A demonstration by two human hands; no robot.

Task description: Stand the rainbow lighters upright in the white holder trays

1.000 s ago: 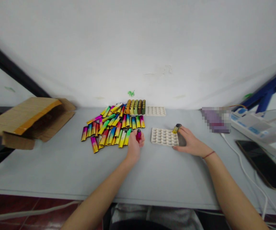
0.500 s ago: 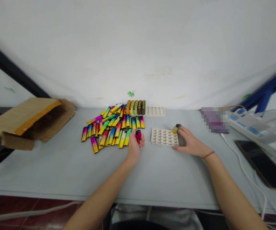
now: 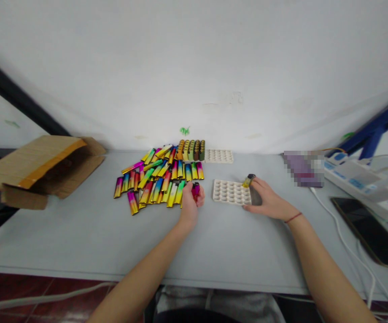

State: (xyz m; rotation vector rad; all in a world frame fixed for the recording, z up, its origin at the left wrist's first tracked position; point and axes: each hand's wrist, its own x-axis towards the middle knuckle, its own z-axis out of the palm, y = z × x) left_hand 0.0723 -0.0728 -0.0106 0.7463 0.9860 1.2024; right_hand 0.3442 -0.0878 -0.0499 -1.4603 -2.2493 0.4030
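Observation:
My left hand (image 3: 191,202) is closed round a magenta lighter (image 3: 196,190), most of it hidden by the fingers. Beside it spreads a loose pile of shiny rainbow-coloured lighters (image 3: 153,193). My right hand (image 3: 268,199) grips the right end of a white tray (image 3: 231,193) with rows of round holes, thumb at its near corner. In the tray's far right corner a yellow lighter (image 3: 247,181) with a dark top stands slightly tilted, against the fingertips of that hand.
By the wall, a block of upright lighters (image 3: 191,150) adjoins a second white holed tray (image 3: 219,156). An open cardboard box (image 3: 46,161) lies at left. On the right are a power strip (image 3: 359,177), a black phone (image 3: 371,231), a blurred purple item (image 3: 302,169) and white cables (image 3: 335,224).
Both hands keep nearly the same place and grip. The whole view has shifted very slightly; no object has visibly moved.

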